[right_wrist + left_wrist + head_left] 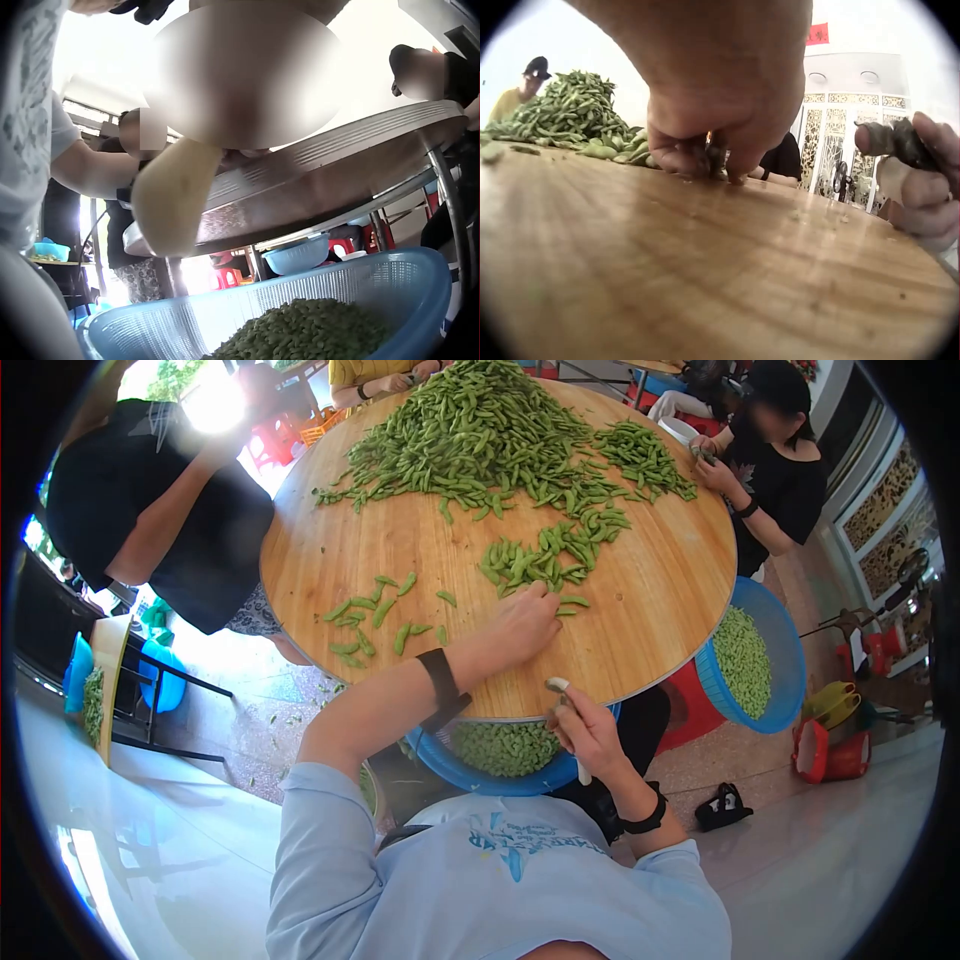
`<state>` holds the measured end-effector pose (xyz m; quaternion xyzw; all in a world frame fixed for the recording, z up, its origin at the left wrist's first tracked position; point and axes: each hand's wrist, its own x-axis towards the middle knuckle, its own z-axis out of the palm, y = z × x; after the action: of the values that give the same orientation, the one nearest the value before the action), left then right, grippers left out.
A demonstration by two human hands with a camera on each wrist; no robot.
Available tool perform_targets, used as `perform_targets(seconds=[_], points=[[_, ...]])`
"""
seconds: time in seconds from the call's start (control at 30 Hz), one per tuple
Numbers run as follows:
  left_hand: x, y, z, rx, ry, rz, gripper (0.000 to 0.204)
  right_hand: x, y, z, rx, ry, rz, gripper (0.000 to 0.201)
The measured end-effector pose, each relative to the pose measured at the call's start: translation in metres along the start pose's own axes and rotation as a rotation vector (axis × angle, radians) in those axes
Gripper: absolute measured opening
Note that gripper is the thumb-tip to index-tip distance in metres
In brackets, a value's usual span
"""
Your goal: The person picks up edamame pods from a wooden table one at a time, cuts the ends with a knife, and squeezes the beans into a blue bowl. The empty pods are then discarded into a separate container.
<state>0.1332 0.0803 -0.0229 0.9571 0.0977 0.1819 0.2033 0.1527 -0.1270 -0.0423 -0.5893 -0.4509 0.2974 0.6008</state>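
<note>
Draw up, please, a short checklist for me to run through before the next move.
1. Slatted blue plastic basket below the edge of the round wooden table: ok.
2. Room in it: ok, the shelled green beans lie below its far rim.
3. Green unshelled pods near the left hand: ok.
4. Left fingers holding a pod: cannot tell.
5. Right hand free: not ok, its fingers grip a small dark item.
6. Tabletop cleared of pods: not ok.
</note>
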Motion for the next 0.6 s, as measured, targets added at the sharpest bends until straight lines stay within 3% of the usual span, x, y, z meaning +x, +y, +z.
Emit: perform_targets(seconds=[0.03, 0.2, 0.27, 0.3, 0.37, 0.43, 0.6], points=[[0.004, -0.002, 0.006, 0.064, -0.012, 0.020, 0.015, -0.001, -0.002, -0.002, 0.232, 0.036, 0.168, 0.031], [-0.002, -0.007, 0.007, 0.123, 0.033, 0.083, 0.019, 0.005, -0.006, -0.009, 0.446, 0.199, 0.222, 0.035], [-0.010, -0.002, -0.009, -0.514, -0.095, -0.240, 0.016, 0.010, -0.006, -0.010, 0.544, 0.280, 0.238, 0.035], [-0.017, 0.004, -0.018, -0.511, -0.113, -0.235, 0.016, 0.012, -0.008, -0.010, 0.603, 0.271, 0.260, 0.034], [-0.032, 0.017, -0.035, -0.966, -0.307, -0.470, 0.017, 0.014, -0.009, -0.008, 0.663, 0.272, 0.284, 0.034], [-0.044, 0.021, -0.037, -1.052, -0.349, -0.491, 0.016, 0.016, -0.009, -0.007, 0.753, 0.124, 0.293, 0.035], [-0.057, 0.023, -0.042, -1.165, -0.395, -0.511, 0.016, 0.017, -0.017, -0.004, 0.838, 0.036, 0.333, 0.036]])
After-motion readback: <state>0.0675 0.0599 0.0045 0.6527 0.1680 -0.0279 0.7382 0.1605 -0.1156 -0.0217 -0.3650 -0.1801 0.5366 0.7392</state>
